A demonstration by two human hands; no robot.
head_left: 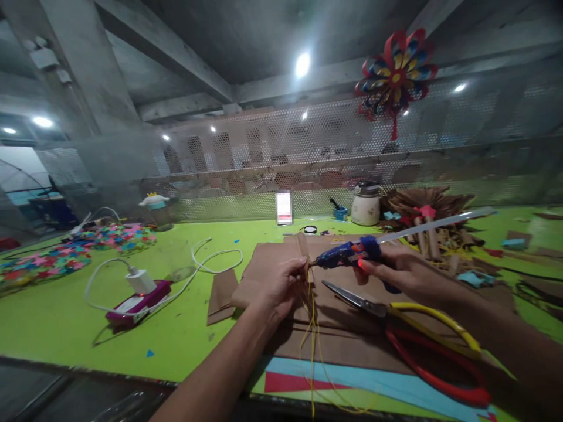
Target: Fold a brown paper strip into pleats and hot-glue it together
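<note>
My left hand (285,286) pinches a small brown paper piece (307,271) above a stack of brown paper (264,264). Thin yellow strings (313,334) hang down from it toward the table's front edge. My right hand (393,269) is wrapped round a blue glue gun (347,254), whose nozzle points left and is at the paper piece by my left fingertips. A long clear glue stick (435,225) sticks out of the gun's back. Scissors (387,310) with a yellow and a red handle lie open below my right hand, on the brown paper.
On the green table (185,328), a purple power strip (138,302) with a white charger and cable lies left. Colourful paper stars (118,237) are farther left. Blue paper strips (352,375) lie in front. A white jug (366,205) and brown paper scraps (440,234) stand at the back right.
</note>
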